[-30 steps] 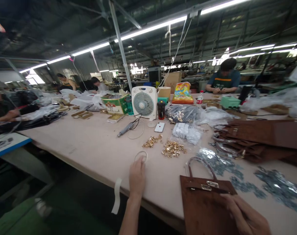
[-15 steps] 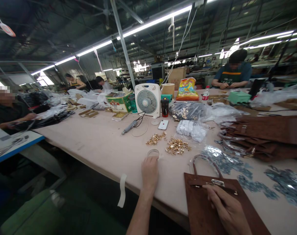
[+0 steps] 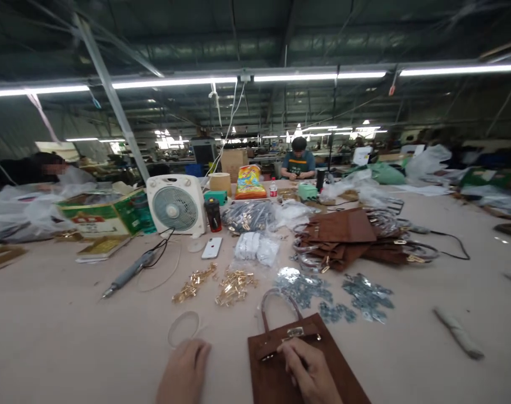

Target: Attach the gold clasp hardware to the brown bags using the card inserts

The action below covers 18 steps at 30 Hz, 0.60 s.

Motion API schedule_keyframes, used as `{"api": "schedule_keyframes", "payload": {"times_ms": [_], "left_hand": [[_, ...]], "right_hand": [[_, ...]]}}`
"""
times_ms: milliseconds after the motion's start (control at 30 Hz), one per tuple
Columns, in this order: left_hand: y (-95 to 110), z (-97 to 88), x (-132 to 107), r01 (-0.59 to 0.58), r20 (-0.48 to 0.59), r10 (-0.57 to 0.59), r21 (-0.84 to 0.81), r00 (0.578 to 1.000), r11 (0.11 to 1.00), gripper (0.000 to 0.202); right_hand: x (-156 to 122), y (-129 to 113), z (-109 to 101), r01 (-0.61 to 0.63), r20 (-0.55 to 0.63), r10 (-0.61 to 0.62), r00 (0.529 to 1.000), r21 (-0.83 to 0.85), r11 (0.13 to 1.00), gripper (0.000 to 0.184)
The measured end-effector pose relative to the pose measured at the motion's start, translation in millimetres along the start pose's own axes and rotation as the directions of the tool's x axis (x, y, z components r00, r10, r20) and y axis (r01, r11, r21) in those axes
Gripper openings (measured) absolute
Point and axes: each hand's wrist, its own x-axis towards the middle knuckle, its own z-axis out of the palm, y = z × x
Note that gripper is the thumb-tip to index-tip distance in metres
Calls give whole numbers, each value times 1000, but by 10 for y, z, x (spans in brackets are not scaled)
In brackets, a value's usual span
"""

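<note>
A brown handbag lies flat at the table's front, its plastic-wrapped handle pointing away from me. Across its upper part runs a strap with a metal clasp. My right hand is closed, thumb and forefinger pinching at the strap's left part, near small metal fittings. To the left, my left hand is closed with curled fingers at the near edge of a pale tape roll. The hand hides the roll's near side, and the fingertips show only partly.
Gold-coloured fittings and grey metal plates lie in piles beyond the bag. Farther back are brown bags, a phone, a fan and a corded tool. A co-worker sits across.
My view has swung to the right, so the table's things appear farther left. My left hand stays by the tape roll, and my right hand stays on the handbag's strap.
</note>
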Motion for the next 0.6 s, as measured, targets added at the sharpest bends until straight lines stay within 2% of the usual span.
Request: {"api": "schedule_keyframes", "payload": {"times_ms": [67, 167, 300, 467, 600], "left_hand": [[30, -17, 50, 72, 50, -72, 3, 996, 997, 36], [128, -62, 63, 134, 63, -133, -10, 989, 991, 38], [245, -95, 18, 60, 25, -60, -6, 998, 998, 30], [349, -123, -28, 21, -54, -17, 82, 998, 996, 24], [441, -154, 180, 26, -91, -25, 15, 996, 1000, 24]], "right_hand": [[19, -2, -7, 13, 3, -13, 1000, -8, 1000, 55], [13, -55, -18, 1, 5, -1, 1000, -4, 1000, 54], [-26, -122, -42, -7, 7, 7, 1000, -9, 1000, 49], [-54, -58, -60, -13, 31, 14, 999, -43, 999, 47], [-24, 9, -53, -16, 41, 17, 999, -42, 999, 47]]}}
